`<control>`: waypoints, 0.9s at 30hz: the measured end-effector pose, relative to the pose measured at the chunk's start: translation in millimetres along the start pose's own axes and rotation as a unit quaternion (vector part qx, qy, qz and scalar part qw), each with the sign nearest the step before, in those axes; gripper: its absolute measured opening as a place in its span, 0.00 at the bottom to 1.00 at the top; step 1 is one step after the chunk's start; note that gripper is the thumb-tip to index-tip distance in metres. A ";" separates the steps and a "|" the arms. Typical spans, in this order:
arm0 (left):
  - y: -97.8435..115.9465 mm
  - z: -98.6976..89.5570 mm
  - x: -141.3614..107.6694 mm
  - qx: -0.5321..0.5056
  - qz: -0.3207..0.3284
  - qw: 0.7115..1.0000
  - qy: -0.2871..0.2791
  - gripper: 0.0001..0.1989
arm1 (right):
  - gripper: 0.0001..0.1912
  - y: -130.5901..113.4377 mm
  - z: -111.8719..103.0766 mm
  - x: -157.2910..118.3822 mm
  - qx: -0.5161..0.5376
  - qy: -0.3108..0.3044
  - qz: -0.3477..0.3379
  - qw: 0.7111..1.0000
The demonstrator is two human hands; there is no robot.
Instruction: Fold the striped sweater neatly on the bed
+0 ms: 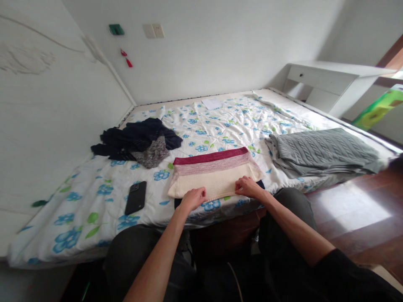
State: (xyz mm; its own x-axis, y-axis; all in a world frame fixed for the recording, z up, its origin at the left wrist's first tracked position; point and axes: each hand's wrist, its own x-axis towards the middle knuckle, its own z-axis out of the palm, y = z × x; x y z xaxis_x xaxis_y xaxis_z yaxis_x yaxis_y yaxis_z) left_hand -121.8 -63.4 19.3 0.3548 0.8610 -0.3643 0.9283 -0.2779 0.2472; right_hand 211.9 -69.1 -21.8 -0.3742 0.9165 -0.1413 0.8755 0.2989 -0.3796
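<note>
A folded knit sweater [217,180], cream with pink and dark red bands, lies on the bed in front of me. Its dark red band is on the far side, and bits of dark navy fabric show at its near corners. My left hand [194,198] pinches the near cream edge left of the middle. At the right part of that same edge, my right hand [247,186] has its fingers closed on the knit. Both sets of fingertips are partly hidden by the hands.
Left of the sweater lies a black phone [136,198], with a heap of dark clothes [138,138] behind it. Folded grey cable-knit garments [324,151] lie at the right on the flowered bedsheet [94,209]. A paper [211,103] is near the wall; a white desk [330,79] stands beyond.
</note>
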 end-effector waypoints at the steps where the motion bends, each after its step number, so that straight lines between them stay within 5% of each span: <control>1: 1.4 -0.3 0.2 0.003 0.003 1.000 0.001 0.09 | 0.09 1.8 2.8 2.1 0.013 0.005 -0.022 1.000; 5: 5.8 -0.3 2.8 0.015 0.020 1.000 0.009 0.16 | 0.28 7.5 17.5 18.0 0.057 0.096 -0.078 0.991; 9: 7.3 -0.3 7.3 0.019 0.027 0.999 0.004 0.18 | 0.33 -1.0 31.5 41.8 0.058 0.185 -0.048 0.980; 16: 6.1 -1.1 19.5 0.005 0.034 0.998 -0.050 0.10 | 0.37 -25.7 43.8 72.6 0.028 0.177 -0.040 0.983; 22: -6.5 1.2 35.3 -0.035 0.057 0.994 -0.090 0.05 | 0.41 -10.4 56.0 70.5 -0.012 0.117 0.081 0.990; 24: -12.4 1.9 43.0 -0.078 0.065 0.993 -0.065 0.06 | 0.42 -8.7 62.6 66.5 -0.028 0.098 0.090 0.991; 27: -20.2 3.9 60.2 -0.114 0.054 0.987 0.100 0.11 | 0.43 -11.4 69.1 63.5 -0.033 0.100 0.095 0.990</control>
State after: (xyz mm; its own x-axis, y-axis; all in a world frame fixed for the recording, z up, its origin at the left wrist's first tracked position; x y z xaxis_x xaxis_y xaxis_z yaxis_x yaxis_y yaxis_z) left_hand -118.8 -7.6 -11.1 0.4000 0.9047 -0.1466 0.8291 -0.2890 0.4786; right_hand 157.0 -32.7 -89.6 -0.1387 0.9902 -0.0174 0.9449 0.1271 -0.3017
